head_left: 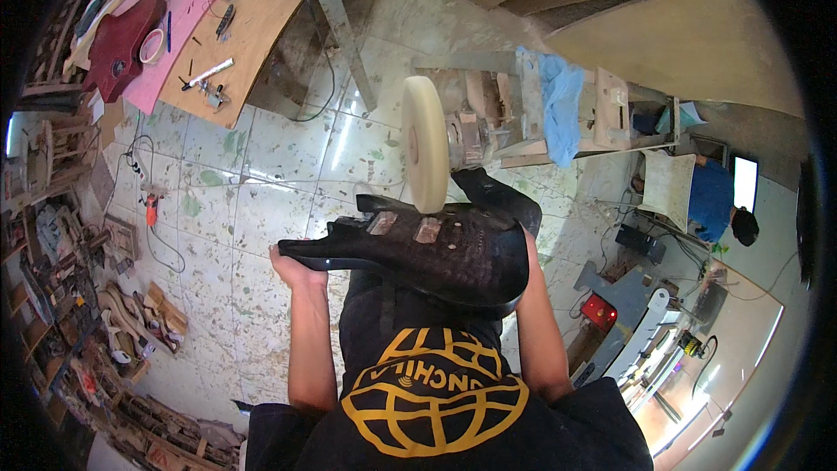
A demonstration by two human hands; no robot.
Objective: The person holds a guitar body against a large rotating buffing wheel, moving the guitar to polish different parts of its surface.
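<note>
With the grip of left hand [300,271] and right hand [528,270] holding opposite ends of the black electric-guitar body [484,255], best sweep it lightly along the buffing wheel [427,144].

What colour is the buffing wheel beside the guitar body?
The buffing wheel is pale cream, slightly yellowish; it shows in the head view.
</note>
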